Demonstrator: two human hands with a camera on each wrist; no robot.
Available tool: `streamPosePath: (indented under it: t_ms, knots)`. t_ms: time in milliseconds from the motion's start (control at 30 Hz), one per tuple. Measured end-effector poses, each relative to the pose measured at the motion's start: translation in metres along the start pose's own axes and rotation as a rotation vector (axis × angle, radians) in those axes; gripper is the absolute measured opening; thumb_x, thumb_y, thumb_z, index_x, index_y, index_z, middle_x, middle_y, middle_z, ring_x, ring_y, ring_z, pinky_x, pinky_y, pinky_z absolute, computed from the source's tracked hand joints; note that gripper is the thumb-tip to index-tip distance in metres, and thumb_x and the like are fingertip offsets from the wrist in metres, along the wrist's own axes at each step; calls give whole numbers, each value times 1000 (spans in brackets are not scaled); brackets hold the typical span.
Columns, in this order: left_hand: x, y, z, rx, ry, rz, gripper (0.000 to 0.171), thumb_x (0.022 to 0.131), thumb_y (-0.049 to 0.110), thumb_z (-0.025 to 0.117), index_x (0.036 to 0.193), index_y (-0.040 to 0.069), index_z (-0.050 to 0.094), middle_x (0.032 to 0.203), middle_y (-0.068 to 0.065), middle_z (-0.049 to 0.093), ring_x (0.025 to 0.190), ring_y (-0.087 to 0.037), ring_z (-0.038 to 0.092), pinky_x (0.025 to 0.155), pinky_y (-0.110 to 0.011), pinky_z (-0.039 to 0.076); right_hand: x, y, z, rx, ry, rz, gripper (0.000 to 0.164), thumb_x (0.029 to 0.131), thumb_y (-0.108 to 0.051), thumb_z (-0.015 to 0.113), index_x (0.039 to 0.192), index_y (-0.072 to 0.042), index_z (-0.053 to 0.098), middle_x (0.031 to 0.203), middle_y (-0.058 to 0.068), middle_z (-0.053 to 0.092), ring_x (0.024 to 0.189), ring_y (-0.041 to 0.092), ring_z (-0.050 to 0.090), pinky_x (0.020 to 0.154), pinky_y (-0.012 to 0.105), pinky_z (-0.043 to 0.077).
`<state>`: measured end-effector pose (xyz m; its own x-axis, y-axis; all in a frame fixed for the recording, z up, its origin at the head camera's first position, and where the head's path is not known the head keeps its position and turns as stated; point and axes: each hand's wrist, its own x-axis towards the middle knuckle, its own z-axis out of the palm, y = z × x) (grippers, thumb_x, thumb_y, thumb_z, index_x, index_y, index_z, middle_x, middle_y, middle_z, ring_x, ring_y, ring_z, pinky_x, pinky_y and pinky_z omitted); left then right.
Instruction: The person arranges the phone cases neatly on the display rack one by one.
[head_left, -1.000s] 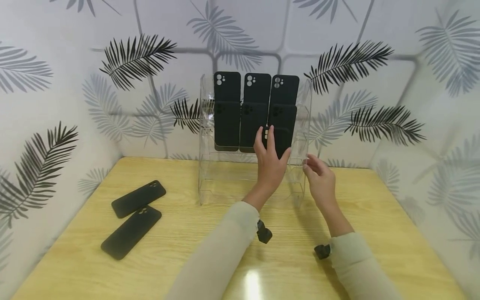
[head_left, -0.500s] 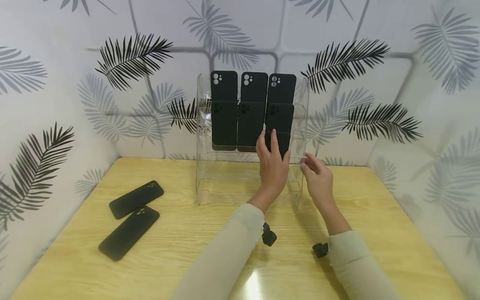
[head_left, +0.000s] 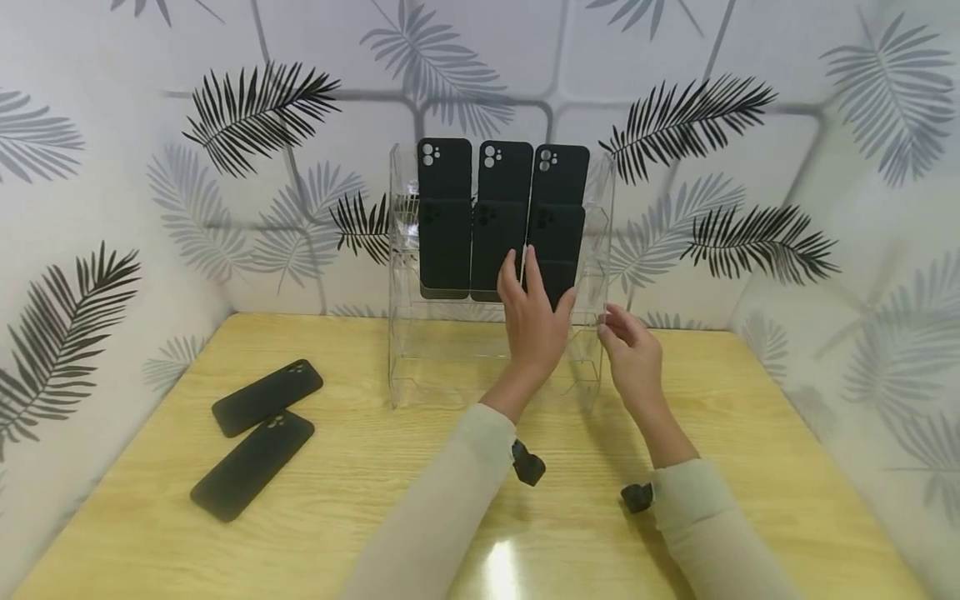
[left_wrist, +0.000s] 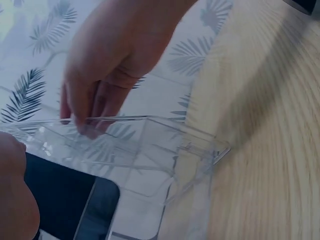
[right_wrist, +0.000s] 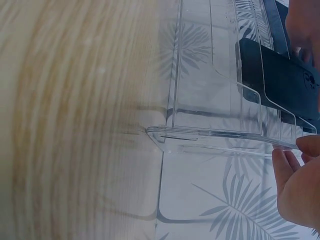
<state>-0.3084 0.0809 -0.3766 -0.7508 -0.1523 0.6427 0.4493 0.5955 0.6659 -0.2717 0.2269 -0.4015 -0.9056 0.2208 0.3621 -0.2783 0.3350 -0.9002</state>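
A clear tiered display rack [head_left: 450, 340] stands upright on the table with black phone cases in its upper tiers. My left hand [head_left: 534, 329] is at the front of the right-hand column, its fingers fairly straight. Its fingertips touch or lie close to the left edge of the lowest phone case [head_left: 558, 280], and its thumb is by the right edge. That case leans in front of another phone case [head_left: 557, 233]. My right hand [head_left: 636, 358] pinches the rack's right side panel between thumb and fingers, as the right wrist view also shows.
On the table's left side, two black phone cases lie overlapping, an upper case [head_left: 266, 397] and a lower case [head_left: 252, 467]. A leaf-patterned wall covering [head_left: 675, 275] rises behind and beside the wooden table [head_left: 360, 500].
The lowest right-hand case has come down into its tier and sits there. My left hand has since shifted slightly left and up across it. The right hand keeps its hold on the rack.
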Motion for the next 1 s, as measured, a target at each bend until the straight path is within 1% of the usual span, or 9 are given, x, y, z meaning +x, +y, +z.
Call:
streamPosePath:
  t_ms: [167, 267, 367, 467, 667, 767, 833, 933, 1000]
  knots:
    - [2, -6, -27, -122, -60, -56, 82, 98, 39, 66, 163, 20, 19, 165, -8, 14, 151, -26, 21, 113, -49, 42, 1, -1, 0, 11, 10, -4, 41, 101, -16, 62, 141, -7, 59, 128, 17, 65, 112, 11, 63, 91, 11, 50]
    - [-1, -12, -43, -157, -102, -65, 81, 99, 39, 65, 163, 20, 19, 165, -7, 15, 151, -25, 22, 113, -51, 42, 2, 0, -1, 17, 13, 3, 41, 101, -15, 63, 141, -6, 59, 128, 17, 65, 107, 5, 62, 91, 11, 50]
    - [-5, -22, -60, -138, -158, -56, 81, 99, 37, 66, 163, 19, 19, 164, -8, 18, 150, -27, 23, 111, -52, 42, 3, 1, 0, 20, 10, 10, 41, 101, -14, 63, 141, -5, 59, 128, 17, 65, 108, 5, 62, 91, 11, 51]
    - [-9, -32, -79, -90, -223, -46, 80, 98, 36, 67, 162, 17, 22, 161, -9, 23, 147, -29, 29, 107, -53, 46, 2, 2, 2, 22, 11, 10, 41, 100, -13, 63, 140, -6, 60, 128, 17, 65, 108, 7, 62, 91, 11, 51]
    - [-16, -51, -122, 18, -341, -1, 74, 99, 40, 64, 159, 15, 30, 157, -11, 32, 141, -32, 40, 98, -53, 52, 1, -1, 1, 34, 7, 21, 40, 100, -11, 63, 140, -5, 60, 128, 18, 65, 108, 9, 62, 89, 9, 50]
    - [-22, -63, -143, 46, -382, 32, 70, 100, 39, 63, 158, 14, 33, 156, -12, 34, 141, -34, 41, 103, -54, 49, 3, -1, 1, 27, 5, 39, 41, 100, -9, 62, 141, -4, 59, 130, 19, 65, 110, 11, 62, 88, 8, 49]
    - [-27, -71, -157, 59, -419, 35, 69, 101, 40, 62, 158, 16, 33, 157, -11, 34, 143, -33, 38, 108, -55, 45, 4, -1, 1, 25, 3, 48, 41, 101, -7, 61, 141, -2, 58, 131, 20, 64, 111, 12, 61, 87, 8, 49]
    - [-34, -83, -175, 72, -507, 35, 72, 101, 44, 61, 160, 21, 28, 160, -9, 29, 147, -32, 34, 113, -57, 39, 4, -1, 2, 31, 0, 49, 41, 101, -7, 60, 141, -1, 57, 131, 21, 64, 109, 10, 61, 87, 8, 49]
    - [-38, -91, -187, 84, -577, 33, 75, 100, 45, 61, 162, 27, 22, 162, -7, 25, 148, -32, 32, 114, -57, 38, 3, -1, 2, 41, 2, 47, 41, 101, -8, 61, 141, -2, 58, 131, 20, 64, 107, 8, 61, 88, 8, 49]
